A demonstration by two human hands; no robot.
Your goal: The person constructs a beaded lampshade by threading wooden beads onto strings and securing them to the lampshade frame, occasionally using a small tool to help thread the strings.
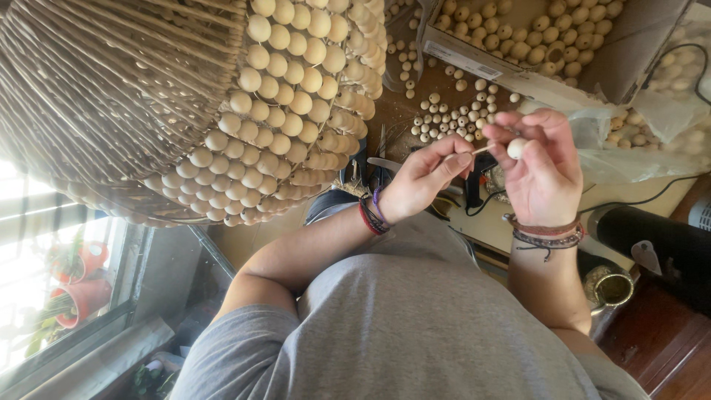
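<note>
Worker: grey T-shirt [415, 326] fills the near foreground; both forearms extend away from the body over the bench.

Left hand [424, 178]: red and purple bracelets at the wrist; thumb and forefinger pressed together, pinching the near end of a thin pale wooden stick [480, 150]. Remaining fingers curled under.

Right hand [543, 169]: braided bracelets at the wrist; fingertips closed on a single round pale wooden bead [517, 147], held at the far end of the stick. Whether the stick has entered the bead's hole cannot be told.

Work item position: bead and stick are held in the air between the two hands, above the bench, just short of the loose beads.

Bench [511, 222]: black cable, dark tools and a black cylindrical appliance [652, 244] lie near the hands.

Loose stock: scattered small wooden beads [452, 118] on the brown surface beyond the hands; an open cardboard box of beads [533, 30] farther off; clear plastic bag [629, 141] to its side.

Hanging piece: large woven cane shade covered with rows of wooden beads [296, 111], upper left, well apart from the hands.

Risk, judged: the grip on the bead is fingertip-only; a slip would drop it among the loose stock. The thin stick could snap if pushed off-axis.
</note>
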